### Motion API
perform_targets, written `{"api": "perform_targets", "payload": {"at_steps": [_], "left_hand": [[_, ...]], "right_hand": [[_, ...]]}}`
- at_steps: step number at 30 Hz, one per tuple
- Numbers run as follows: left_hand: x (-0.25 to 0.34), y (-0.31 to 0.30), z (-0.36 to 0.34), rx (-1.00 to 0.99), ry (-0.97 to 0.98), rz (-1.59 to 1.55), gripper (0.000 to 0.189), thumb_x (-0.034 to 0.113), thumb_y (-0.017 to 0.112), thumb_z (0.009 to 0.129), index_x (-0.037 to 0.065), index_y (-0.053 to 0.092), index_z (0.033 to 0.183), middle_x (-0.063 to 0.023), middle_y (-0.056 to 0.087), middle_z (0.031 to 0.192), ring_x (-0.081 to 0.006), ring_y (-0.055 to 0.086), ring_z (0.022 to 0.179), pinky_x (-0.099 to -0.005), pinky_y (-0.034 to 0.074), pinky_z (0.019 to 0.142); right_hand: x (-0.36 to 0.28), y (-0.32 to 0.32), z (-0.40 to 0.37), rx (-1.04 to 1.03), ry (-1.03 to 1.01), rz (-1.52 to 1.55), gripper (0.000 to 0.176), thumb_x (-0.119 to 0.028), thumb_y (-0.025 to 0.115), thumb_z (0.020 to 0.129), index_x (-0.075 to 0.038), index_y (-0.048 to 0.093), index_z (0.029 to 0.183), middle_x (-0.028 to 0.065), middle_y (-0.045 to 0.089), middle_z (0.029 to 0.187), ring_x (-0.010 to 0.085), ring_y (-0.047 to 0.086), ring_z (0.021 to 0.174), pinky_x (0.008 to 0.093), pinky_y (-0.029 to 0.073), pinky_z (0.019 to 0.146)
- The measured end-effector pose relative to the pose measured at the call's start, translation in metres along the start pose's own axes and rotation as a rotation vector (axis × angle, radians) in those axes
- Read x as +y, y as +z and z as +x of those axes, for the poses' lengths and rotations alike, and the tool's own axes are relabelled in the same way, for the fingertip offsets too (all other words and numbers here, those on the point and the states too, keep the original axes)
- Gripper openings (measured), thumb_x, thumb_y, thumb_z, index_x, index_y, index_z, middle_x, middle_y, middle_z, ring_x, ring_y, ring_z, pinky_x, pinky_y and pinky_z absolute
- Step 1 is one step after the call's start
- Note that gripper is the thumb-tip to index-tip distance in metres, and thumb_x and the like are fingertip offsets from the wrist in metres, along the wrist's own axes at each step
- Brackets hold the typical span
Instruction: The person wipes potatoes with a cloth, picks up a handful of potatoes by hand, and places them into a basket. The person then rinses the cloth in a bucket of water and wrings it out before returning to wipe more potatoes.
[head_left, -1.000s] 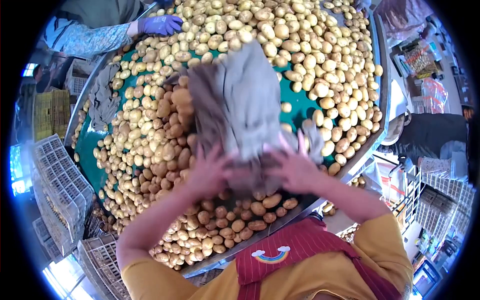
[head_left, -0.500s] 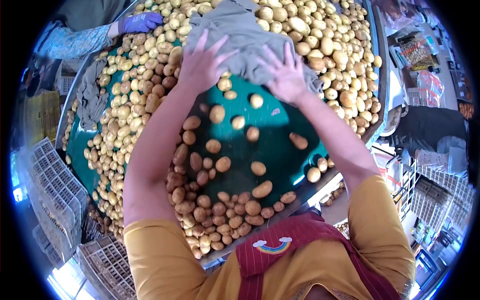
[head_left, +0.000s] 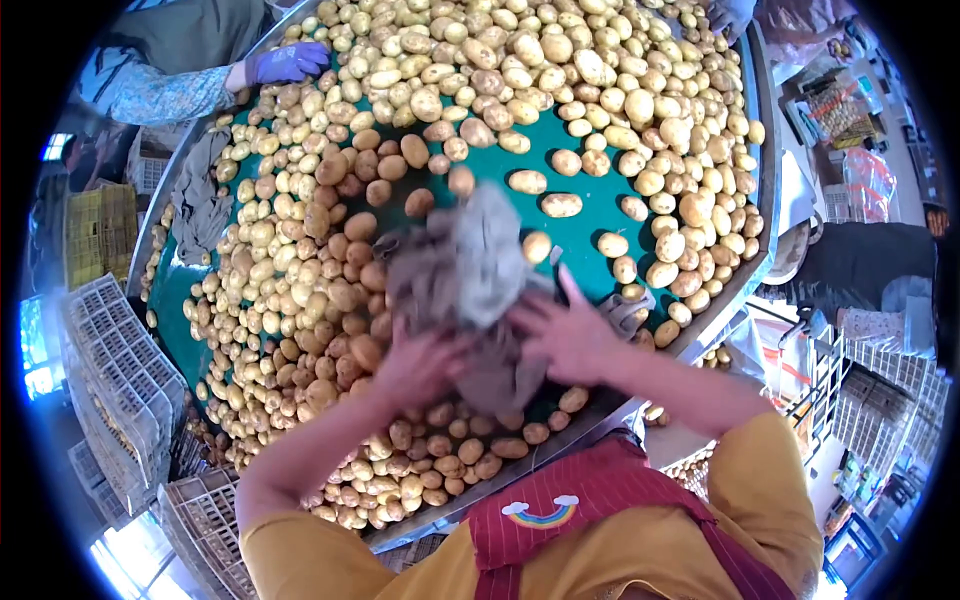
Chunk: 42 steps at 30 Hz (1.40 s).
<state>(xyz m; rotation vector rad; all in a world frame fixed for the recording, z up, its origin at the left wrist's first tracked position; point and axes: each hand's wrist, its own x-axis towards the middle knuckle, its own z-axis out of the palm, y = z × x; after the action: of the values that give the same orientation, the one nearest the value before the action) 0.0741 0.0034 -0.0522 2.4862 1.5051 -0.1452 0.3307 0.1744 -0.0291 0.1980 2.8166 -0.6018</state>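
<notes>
A grey-brown cloth [head_left: 500, 370], bunched and partly blurred by motion, lies over potatoes on the green sorting table near its front edge. My left hand [head_left: 420, 365] rests on the cloth's left side, its fingers reaching across it and somewhat smeared. On the right side of the same cloth, my right hand [head_left: 572, 335] lies with fingers spread and thumb apart. Neither hand appears to be gripping the fabric. Loose potatoes [head_left: 345, 255] crowd to the left of the cloth, and more potatoes [head_left: 560, 205] lie beyond it. What is under the cloth is hidden.
Another person's purple-gloved hand [head_left: 290, 63] touches potatoes at the far left. A second grey cloth [head_left: 203, 195] lies on the left side. The table's rim [head_left: 715, 320] runs along the right. Stacked plastic crates [head_left: 120, 370] stand at left, and more crates [head_left: 865, 405] at right.
Both hands have drawn back toward my body, bringing the cloth from the far middle to the near edge. Potatoes have shifted, baring green surface farther back.
</notes>
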Motion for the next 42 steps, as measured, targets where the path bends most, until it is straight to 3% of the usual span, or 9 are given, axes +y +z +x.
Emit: {"api": "perform_targets", "payload": {"at_steps": [10, 17, 22, 24, 25, 32, 35, 38, 42], "left_hand": [[-0.138, -0.050, 0.158, 0.202, -0.379, 0.102, 0.064, 0.026, 0.069, 0.086, 0.044, 0.050, 0.144, 0.0016, 0.043, 0.156, -0.0251, 0.047, 0.135, -0.0683, 0.036, 0.103], [0.024, -0.044, -0.005, -0.192, -0.188, -0.093, 0.060, 0.042, 0.073, 0.078, 0.035, 0.059, 0.137, 0.0003, 0.053, 0.145, -0.0236, 0.051, 0.131, -0.0663, 0.033, 0.104], [0.066, -0.005, 0.005, -0.050, 0.013, -0.313, 0.059, 0.037, 0.068, 0.078, 0.029, 0.060, 0.136, -0.0074, 0.061, 0.133, -0.0269, 0.056, 0.127, -0.0575, 0.033, 0.112], [0.016, -0.001, 0.060, -0.330, 0.034, -0.411, 0.056, 0.028, 0.067, 0.081, 0.022, 0.062, 0.136, -0.0108, 0.062, 0.131, -0.0337, 0.058, 0.123, -0.0427, 0.044, 0.109], [-0.022, 0.047, 0.078, 0.401, 0.148, -0.573, 0.053, 0.021, 0.065, 0.084, 0.015, 0.062, 0.136, -0.0182, 0.065, 0.128, -0.0336, 0.061, 0.121, -0.0422, 0.049, 0.105], [-0.135, -0.049, 0.116, 0.274, -0.429, -0.477, 0.043, 0.030, 0.059, 0.097, 0.016, 0.059, 0.137, -0.0175, 0.072, 0.102, -0.0376, 0.068, 0.095, -0.0450, 0.054, 0.082], [-0.089, -0.112, 0.039, 0.342, -0.520, -0.692, 0.032, 0.020, 0.063, 0.090, 0.010, 0.066, 0.121, -0.0150, 0.071, 0.093, -0.0354, 0.068, 0.094, -0.0433, 0.052, 0.083], [-0.025, -0.094, -0.089, 0.296, -0.222, -0.227, 0.038, 0.006, 0.064, 0.077, 0.017, 0.071, 0.113, -0.0024, 0.072, 0.109, -0.0224, 0.064, 0.109, -0.0433, 0.039, 0.100], [0.093, -0.046, -0.179, -0.535, -0.194, -0.074, 0.054, 0.041, 0.075, 0.078, 0.042, 0.064, 0.131, 0.0084, 0.042, 0.157, -0.0271, 0.042, 0.141, -0.0783, 0.017, 0.108]], "right_hand": [[0.106, -0.046, 0.099, 0.212, 0.571, -0.181, 0.044, -0.038, 0.061, 0.092, -0.034, 0.058, 0.135, 0.0127, 0.027, 0.163, 0.0292, 0.035, 0.148, 0.0762, 0.011, 0.115], [-0.017, 0.010, 0.000, 0.119, -0.091, -0.044, 0.028, -0.032, 0.066, 0.080, -0.032, 0.074, 0.106, 0.0087, 0.055, 0.141, 0.0489, 0.040, 0.137, 0.0837, 0.017, 0.107], [0.015, 0.016, -0.039, -0.034, -0.100, -0.031, 0.028, -0.034, 0.063, 0.079, -0.035, 0.072, 0.106, -0.0055, 0.063, 0.128, 0.0254, 0.042, 0.143, 0.0804, 0.004, 0.115], [0.041, -0.013, -0.028, 0.147, 0.018, -0.152, 0.029, -0.022, 0.066, 0.075, -0.033, 0.070, 0.102, -0.0098, 0.063, 0.124, 0.0206, 0.046, 0.136, 0.0711, 0.016, 0.114], [0.061, -0.020, -0.021, 0.136, 0.148, -0.132, 0.039, -0.014, 0.066, 0.073, -0.033, 0.071, 0.106, -0.0107, 0.063, 0.130, 0.0203, 0.048, 0.134, 0.0648, 0.021, 0.113], [0.090, -0.059, 0.019, 0.726, 0.220, 0.233, 0.040, -0.004, 0.059, 0.089, -0.009, 0.067, 0.128, 0.0132, 0.063, 0.137, 0.0294, 0.060, 0.124, 0.0379, 0.050, 0.103], [0.030, -0.110, 0.000, 0.332, 0.283, 1.247, 0.034, -0.012, 0.059, 0.098, -0.005, 0.064, 0.131, 0.0074, 0.070, 0.120, 0.0150, 0.069, 0.086, 0.0269, 0.058, 0.080], [-0.021, -0.088, -0.004, 0.191, -0.380, 0.357, 0.043, -0.032, 0.070, 0.091, -0.009, 0.068, 0.127, 0.0185, 0.035, 0.161, 0.0410, 0.026, 0.150, 0.0521, 0.032, 0.119], [-0.130, 0.003, 0.004, -0.181, -0.466, 0.152, 0.047, -0.043, 0.063, 0.089, -0.033, 0.064, 0.135, 0.0040, 0.011, 0.170, 0.0404, 0.006, 0.156, 0.0842, 0.020, 0.106]]}}
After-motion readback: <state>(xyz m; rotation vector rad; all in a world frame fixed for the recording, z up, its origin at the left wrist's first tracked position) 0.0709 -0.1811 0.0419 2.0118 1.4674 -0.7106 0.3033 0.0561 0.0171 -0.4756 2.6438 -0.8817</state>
